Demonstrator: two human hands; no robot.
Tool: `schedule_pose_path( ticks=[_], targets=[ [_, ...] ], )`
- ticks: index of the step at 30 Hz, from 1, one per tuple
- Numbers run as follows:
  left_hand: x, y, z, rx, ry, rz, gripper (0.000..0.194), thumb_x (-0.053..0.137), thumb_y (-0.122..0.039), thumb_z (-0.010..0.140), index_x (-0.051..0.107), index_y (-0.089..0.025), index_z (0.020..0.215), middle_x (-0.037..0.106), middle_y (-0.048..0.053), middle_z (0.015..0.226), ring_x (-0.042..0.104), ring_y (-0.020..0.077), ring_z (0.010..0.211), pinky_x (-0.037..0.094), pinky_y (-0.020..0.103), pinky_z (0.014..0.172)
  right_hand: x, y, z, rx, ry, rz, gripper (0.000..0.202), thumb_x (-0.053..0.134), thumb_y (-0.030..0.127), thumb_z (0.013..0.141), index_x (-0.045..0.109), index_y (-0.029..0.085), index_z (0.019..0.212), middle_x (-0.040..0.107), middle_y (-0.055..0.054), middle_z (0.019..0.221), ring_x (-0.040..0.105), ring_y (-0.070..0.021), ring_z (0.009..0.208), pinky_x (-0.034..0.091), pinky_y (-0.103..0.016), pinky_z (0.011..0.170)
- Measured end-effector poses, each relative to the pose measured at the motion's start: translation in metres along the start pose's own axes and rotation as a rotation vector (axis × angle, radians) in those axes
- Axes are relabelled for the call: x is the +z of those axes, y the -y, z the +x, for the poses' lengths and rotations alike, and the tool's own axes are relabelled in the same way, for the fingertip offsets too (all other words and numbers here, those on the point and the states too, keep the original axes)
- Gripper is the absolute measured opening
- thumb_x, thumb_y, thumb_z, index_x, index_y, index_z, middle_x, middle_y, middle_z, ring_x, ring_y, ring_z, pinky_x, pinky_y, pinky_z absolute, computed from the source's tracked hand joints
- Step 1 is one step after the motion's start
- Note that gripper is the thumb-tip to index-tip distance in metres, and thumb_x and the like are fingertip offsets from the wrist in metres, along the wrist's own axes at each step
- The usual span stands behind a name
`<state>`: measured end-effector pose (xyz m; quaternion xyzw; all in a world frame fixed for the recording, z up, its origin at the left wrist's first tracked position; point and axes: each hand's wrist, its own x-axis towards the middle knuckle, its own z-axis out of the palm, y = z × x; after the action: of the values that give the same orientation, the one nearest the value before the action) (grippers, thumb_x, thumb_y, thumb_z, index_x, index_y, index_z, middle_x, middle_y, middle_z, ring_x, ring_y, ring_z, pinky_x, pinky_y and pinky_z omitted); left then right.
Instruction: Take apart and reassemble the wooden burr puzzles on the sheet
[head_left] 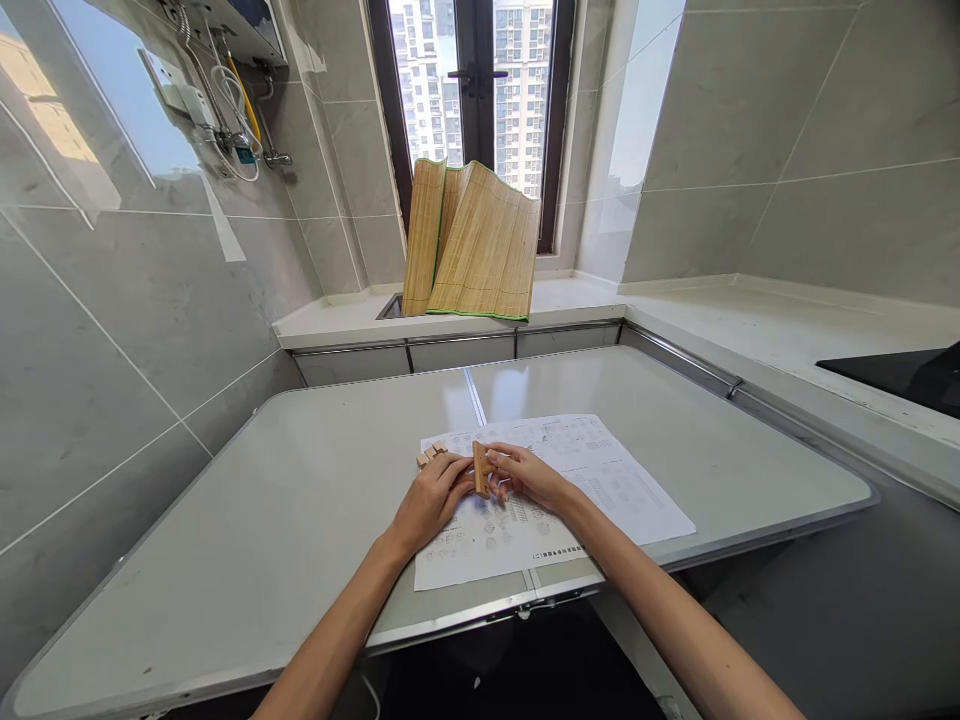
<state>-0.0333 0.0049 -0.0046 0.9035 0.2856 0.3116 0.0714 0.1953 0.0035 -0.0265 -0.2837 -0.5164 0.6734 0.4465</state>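
Note:
Over a printed sheet [450, 570], I hold a light brown wooden puzzle piece [480, 470] upright between my hands. The fingertips of my left hand [429, 500] are closed at its left side, while my right hand [529, 475] pinches it from the right. My fingers hide part of its shape. Just beyond my left fingers, several small wooden blocks [430, 455] lie by the sheet's upper left edge. Small line diagrams and text cover the paper, too fine to read.
The white folding table [300, 520] has a metal seam down its middle. A counter [750, 310] with a black cooktop [900, 375] runs along the right. Bamboo mats [484, 245] stand before the window [517, 90]. Pipes and cables [240, 110] hang at the upper left.

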Motion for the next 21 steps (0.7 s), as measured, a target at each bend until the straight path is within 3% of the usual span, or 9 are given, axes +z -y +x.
schedule_pose_path(
  ticks=[5, 12, 21],
  targets=[
    [-0.0011, -0.0016, 0.0009, -0.002, 0.007, -0.024, 0.03, 0.052, -0.03, 0.101, 0.056, -0.026, 0.131, 0.066, 0.007, 0.12, 0.064, 0.0229, 0.111, 0.055, 0.04, 0.095, 0.001, 0.0021, -0.001, 0.006, 0.018, -0.022, 0.051, 0.071, 0.054, 0.088, 0.062, 0.017, 0.122, 0.069, -0.005, 0.087, 0.064, -0.0124, 0.06, 0.054, -0.024, 0.05],
    [-0.0011, -0.0007, 0.0003, -0.014, 0.007, -0.018, 0.03, 0.051, -0.029, 0.101, 0.057, -0.026, 0.13, 0.067, 0.008, 0.121, 0.064, 0.0241, 0.111, 0.055, 0.043, 0.095, 0.0023, 0.0026, -0.0017, 0.021, 0.055, -0.017, 0.049, 0.067, 0.057, 0.091, 0.056, 0.018, 0.119, 0.072, -0.006, 0.084, 0.071, -0.0176, 0.064, 0.057, -0.025, 0.049],
    [-0.0023, -0.0042, 0.0012, 0.004, 0.002, -0.024, 0.03, 0.052, -0.028, 0.101, 0.057, -0.027, 0.13, 0.068, 0.008, 0.121, 0.065, 0.0241, 0.112, 0.055, 0.042, 0.095, 0.0021, 0.0047, -0.005, 0.033, 0.105, -0.035, 0.051, 0.063, 0.061, 0.092, 0.048, 0.021, 0.12, 0.067, 0.003, 0.06, 0.067, -0.0164, 0.045, 0.046, -0.02, 0.042]
  ],
)
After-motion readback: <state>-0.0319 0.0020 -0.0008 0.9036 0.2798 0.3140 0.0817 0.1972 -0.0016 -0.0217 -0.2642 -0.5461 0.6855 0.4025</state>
